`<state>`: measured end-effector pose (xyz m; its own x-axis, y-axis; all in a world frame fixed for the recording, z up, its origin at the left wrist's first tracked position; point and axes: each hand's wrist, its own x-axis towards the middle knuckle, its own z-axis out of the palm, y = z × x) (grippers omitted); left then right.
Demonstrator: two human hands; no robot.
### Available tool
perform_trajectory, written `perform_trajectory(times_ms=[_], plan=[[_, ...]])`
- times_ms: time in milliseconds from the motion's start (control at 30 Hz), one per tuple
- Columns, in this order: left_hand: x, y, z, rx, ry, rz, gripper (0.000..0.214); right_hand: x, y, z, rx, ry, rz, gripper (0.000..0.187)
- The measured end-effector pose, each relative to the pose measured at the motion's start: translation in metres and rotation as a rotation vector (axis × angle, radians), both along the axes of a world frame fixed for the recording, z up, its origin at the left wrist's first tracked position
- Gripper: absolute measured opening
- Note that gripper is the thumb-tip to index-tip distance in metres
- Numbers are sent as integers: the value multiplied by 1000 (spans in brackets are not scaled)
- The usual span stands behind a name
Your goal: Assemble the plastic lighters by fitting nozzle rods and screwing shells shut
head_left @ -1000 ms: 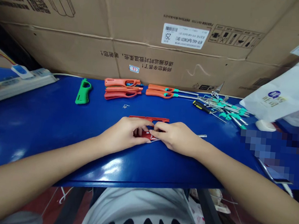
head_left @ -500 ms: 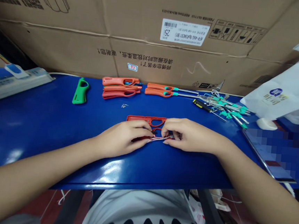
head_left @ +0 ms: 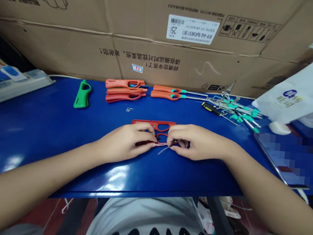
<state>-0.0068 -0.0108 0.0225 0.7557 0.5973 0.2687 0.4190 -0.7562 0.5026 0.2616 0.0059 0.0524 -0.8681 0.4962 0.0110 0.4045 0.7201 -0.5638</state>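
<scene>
A red lighter casing (head_left: pixel 161 134) with a finger loop lies between my hands, largely hidden by my fingers. My left hand (head_left: pixel 128 139) is closed around its left part, thumb at the near edge. My right hand (head_left: pixel 195 142) pinches at the casing's right part. From its fingertips a thin, pale, flexible tube (head_left: pixel 162 151) sticks out toward the left and the table's front edge. What else the right fingers touch is hidden. Just behind the hands lies another red casing half (head_left: pixel 147 123), with a loop at its right end.
At the back are stacked orange-red lighter casings (head_left: pixel 125 97), two orange lighters (head_left: pixel 162 95) with metal rods, and a green casing (head_left: pixel 82 95). Several small screws (head_left: pixel 129 110) lie nearby. On the right are a screwdriver (head_left: pixel 210 108), a pile of rods (head_left: pixel 241 109) and a phone (head_left: pixel 281 161).
The pale tube lay along the casing between both hands; its left end now hangs free, angled toward the table's front edge. The right fingers have shifted slightly left.
</scene>
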Motion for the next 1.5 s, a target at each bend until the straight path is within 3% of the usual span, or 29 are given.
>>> perform_trajectory(times_ms=[267,867,967,1200,1500], plan=[[2,-1,0,-47,8,18,13,-9,-1,-9,51,7,-87,6],[2,-1,-1,-67,-2,28,14,-11,0,-15,200,-103,-71,16],[2,1,-1,-64,-1,34,14,-12,0,-16,276,-154,-71,17],[3,2,0,-36,-25,47,14,-12,-3,-12,609,-340,62,24],[2,3,-1,-37,-6,57,16,-13,-3,-16,653,-349,116,26]])
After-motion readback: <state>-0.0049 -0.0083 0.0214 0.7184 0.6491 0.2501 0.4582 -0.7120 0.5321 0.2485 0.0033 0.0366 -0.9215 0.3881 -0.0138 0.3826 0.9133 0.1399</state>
